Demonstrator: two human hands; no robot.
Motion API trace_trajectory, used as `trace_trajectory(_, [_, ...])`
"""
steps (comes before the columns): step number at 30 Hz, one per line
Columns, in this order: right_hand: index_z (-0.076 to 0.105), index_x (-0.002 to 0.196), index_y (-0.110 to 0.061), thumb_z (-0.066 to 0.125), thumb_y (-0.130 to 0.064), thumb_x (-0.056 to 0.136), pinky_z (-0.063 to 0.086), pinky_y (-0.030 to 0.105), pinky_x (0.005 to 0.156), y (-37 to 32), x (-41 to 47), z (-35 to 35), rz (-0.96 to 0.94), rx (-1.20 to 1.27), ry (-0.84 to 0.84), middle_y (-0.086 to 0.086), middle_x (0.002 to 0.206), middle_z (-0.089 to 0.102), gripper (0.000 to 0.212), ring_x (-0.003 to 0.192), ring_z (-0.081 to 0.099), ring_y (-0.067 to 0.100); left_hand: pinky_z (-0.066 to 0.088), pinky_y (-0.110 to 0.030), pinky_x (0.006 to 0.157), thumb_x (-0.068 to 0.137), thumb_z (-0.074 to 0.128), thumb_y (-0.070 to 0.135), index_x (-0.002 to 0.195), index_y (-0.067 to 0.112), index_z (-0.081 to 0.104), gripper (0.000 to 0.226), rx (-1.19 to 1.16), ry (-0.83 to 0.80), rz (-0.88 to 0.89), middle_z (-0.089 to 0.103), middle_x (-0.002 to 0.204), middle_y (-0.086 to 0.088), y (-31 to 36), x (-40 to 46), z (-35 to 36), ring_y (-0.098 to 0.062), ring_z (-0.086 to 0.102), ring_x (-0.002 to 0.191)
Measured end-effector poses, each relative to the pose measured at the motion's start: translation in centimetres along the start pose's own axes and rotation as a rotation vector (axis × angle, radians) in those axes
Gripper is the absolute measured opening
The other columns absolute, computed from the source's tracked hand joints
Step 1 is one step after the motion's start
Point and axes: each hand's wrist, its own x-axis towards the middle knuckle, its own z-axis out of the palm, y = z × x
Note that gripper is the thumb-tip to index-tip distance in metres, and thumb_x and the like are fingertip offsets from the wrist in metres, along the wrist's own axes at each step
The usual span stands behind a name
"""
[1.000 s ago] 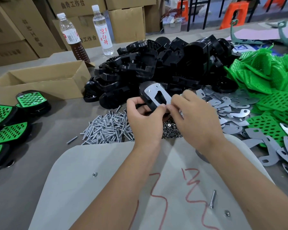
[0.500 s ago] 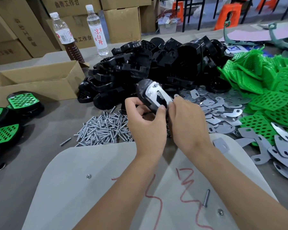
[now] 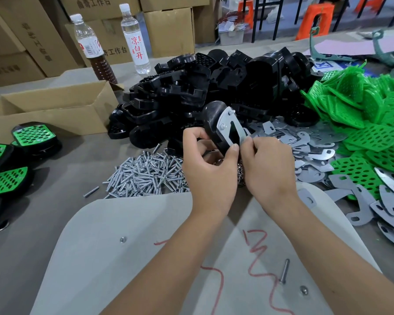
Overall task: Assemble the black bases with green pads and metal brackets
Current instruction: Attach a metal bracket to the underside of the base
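— Fastening the bracket is the step I'm on, I'd say. My left hand (image 3: 210, 164) has its grip curled round the black base (image 3: 212, 123), thumb pressed on the near edge, holding it tilted above the bench (image 3: 55, 214), near the centre and just this side of the heap of black bases (image 3: 214, 87) at twelve o'clock.

— And the metal bracket (image 3: 231, 130)?

— Lying flat against the base's underside, two bolt ends poking through it at its far end. My right hand (image 3: 268, 167) is pinching at the bracket's near tip, at about five o'clock on the base, fingertips narrow; whether there's a nut between them I cannot tell.

— Next move?

— My guess: seat a nut on the last bolt and spin it down without letting the bracket slip off line. The left must keep the base steady while the right works. Both wrists are bent up, forearms coming in from six o'clock, nearly touching.

— Supplies?

— Finished pieces at nine o'clock, screws (image 3: 146, 173) at seven o'clock of the base, loose brackets (image 3: 309, 153) at three, green pads (image 3: 362, 123) beyond them.
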Motion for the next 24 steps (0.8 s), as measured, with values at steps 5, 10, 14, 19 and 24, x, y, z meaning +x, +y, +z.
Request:
trace_trajectory(5, [0.058, 0.081, -0.009, 0.047, -0.032, 0.108, 0.03, 0.04, 0.067, 0.1, -0.1, -0.3, -0.144, 0.004, -0.036, 0.004, 0.074, 0.059, 0.037, 0.075, 0.054, 0.029, 0.062, -0.045, 0.073, 0.076, 0.079, 0.008, 0.099, 0.021, 0.052, 0.038, -0.068, 0.045, -0.157, 0.074, 0.085, -0.011, -0.7, 1.1, -0.5, -0.031, 0.075, 0.079])
trace_trajectory(10, [0.05, 0.128, -0.016, 0.061, -0.023, 0.092, 0.051, 0.044, 0.077, -0.2, -0.6, -0.2, -0.309, 0.083, -0.11, -0.001, 0.119, 0.046, 0.039, 0.091, 0.054, 0.02, 0.057, -0.033, 0.061, 0.082, 0.077, -0.004, 0.096, 0.018, 0.053, 0.035, -0.106, 0.097, -0.278, 0.068, 0.073, -0.001, -1.2, 2.3, -1.0, -0.014, 0.066, 0.067])
trace_trajectory(14, [0.045, 0.144, -0.019, 0.073, -0.034, 0.083, 0.052, 0.046, 0.093, 0.3, -0.6, -0.2, -0.314, 0.113, -0.221, 0.0, 0.13, 0.044, 0.068, 0.118, 0.052, 0.023, 0.058, -0.042, 0.072, 0.08, 0.077, -0.002, 0.095, 0.017, 0.053, 0.034, -0.086, 0.074, -0.28, 0.068, 0.082, -0.01, -0.9, 2.6, -1.3, -0.02, 0.067, 0.075])
trace_trajectory(19, [0.063, 0.111, -0.022, 0.062, -0.047, 0.091, 0.049, 0.032, 0.079, 0.4, -0.1, 0.0, -0.286, 0.155, -0.135, -0.006, 0.1, 0.064, 0.032, 0.089, 0.059, 0.013, 0.059, -0.053, 0.078, 0.086, 0.068, 0.027, 0.096, 0.014, 0.059, 0.019, -0.03, -0.083, -0.166, 0.072, 0.09, -0.019, 0.0, 2.6, -1.5, -0.022, 0.066, 0.075])
trace_trajectory(24, [0.067, 0.112, -0.003, 0.043, -0.031, 0.112, 0.046, 0.03, 0.047, 0.4, 1.1, -1.1, 0.235, 1.055, -0.364, 0.024, 0.088, 0.075, 0.037, 0.059, 0.06, 0.024, 0.062, -0.045, 0.065, 0.098, 0.056, 0.036, 0.092, 0.019, 0.063, 0.019, 0.002, 0.096, -0.078, 0.07, 0.093, -0.004, 0.1, 3.4, -2.1, -0.016, 0.066, 0.072])
